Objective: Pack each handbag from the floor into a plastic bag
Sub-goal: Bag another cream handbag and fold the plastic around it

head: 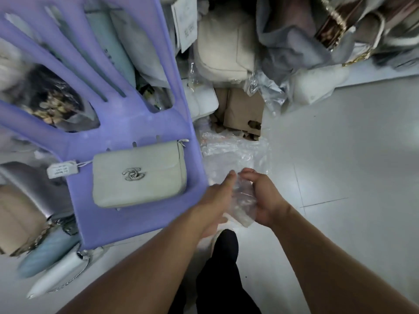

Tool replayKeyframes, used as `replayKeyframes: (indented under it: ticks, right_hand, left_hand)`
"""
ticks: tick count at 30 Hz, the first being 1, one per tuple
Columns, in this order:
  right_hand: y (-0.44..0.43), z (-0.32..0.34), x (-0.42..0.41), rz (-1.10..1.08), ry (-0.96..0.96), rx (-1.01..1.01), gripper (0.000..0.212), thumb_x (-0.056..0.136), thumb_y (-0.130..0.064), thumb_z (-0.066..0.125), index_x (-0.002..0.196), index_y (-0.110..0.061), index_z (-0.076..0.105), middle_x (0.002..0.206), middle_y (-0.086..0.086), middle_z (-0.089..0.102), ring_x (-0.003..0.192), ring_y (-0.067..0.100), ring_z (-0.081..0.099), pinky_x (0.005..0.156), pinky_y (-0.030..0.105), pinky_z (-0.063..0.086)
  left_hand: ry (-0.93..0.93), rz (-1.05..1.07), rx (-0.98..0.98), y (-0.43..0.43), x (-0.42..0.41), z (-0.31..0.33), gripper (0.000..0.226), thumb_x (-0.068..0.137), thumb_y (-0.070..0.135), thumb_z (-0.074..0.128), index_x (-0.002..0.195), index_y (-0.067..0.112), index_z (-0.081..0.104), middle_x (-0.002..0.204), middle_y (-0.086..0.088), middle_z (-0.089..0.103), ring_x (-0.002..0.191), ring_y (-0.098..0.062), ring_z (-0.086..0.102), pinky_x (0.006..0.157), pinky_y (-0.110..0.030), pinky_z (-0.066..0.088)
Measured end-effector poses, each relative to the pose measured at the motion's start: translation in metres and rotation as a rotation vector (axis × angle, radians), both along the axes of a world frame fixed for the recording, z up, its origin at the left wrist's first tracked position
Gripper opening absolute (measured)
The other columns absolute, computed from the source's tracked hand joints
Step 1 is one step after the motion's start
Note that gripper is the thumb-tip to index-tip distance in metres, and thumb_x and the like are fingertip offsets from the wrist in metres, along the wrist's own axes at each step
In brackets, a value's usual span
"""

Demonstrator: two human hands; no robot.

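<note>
Right hand (266,197) curled round a crumpled clear plastic bag (243,201). Left hand (216,197) against its other side, fingers near straight, thumb hidden, so grip can't be told. Handbag (139,175) lies flap-up on the purple chair (136,123) seat, left of both hands, long axis left-right. Left hand nearer, likely the one to fetch it. More loose plastic (235,150) on the floor beyond

Single head view, wide-angle, aimed steeply down at floor (351,166). Forearms (147,257) enter from 6 o'clock; left hand (215,200), right hand (266,196) close, just below centre, both on bag (243,200). Chair (127,123) at 10 o'clock, clutter (222,48) at 12.
</note>
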State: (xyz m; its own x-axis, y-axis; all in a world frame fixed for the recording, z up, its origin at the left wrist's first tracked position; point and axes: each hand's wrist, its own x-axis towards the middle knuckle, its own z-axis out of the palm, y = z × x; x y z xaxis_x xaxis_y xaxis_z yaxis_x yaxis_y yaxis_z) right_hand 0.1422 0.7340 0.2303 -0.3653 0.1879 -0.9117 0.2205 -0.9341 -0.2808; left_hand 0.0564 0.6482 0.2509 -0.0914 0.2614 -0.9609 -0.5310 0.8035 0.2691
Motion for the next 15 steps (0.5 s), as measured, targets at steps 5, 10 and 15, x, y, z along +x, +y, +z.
replayKeyframes:
  ticks: [5,10,15]
  right_hand:
    - [0.008,0.051,-0.056,0.056,0.168,-0.029,0.035,0.091,-0.025,0.053,0.058,-0.015,0.056,0.084,0.011,0.064,0.069,0.024,0.060,0.072,0.033,0.050]
    - [0.007,0.068,-0.109,0.243,-0.235,0.442,0.038,0.088,-0.047,0.073,0.075,-0.013,0.062,0.083,0.006,0.072,0.069,0.023,0.064,0.080,0.040,0.058]
    - [-0.024,0.068,-0.155,-0.015,-0.266,0.842,0.039,0.079,-0.058,0.063,0.082,-0.020,0.054,0.076,-0.003,0.059,0.071,0.019,0.054,0.078,0.043,0.052]
  left_hand:
    - [0.664,0.215,0.187,0.003,-0.053,0.035,0.033,0.084,0.029,0.076,0.090,0.018,0.046,0.081,0.005,0.052,0.066,-0.012,0.052,0.055,-0.021,0.043]
    - [1.455,-0.257,0.455,-0.034,-0.103,0.053,0.039,0.068,-0.016,0.059,0.089,0.017,0.052,0.091,-0.001,0.051,0.080,-0.024,0.048,0.070,-0.032,0.040]
    - [1.862,-0.625,0.475,-0.092,-0.125,0.067,0.038,0.064,-0.012,0.058,0.086,0.019,0.063,0.098,0.000,0.064,0.086,-0.027,0.047,0.071,-0.038,0.034]
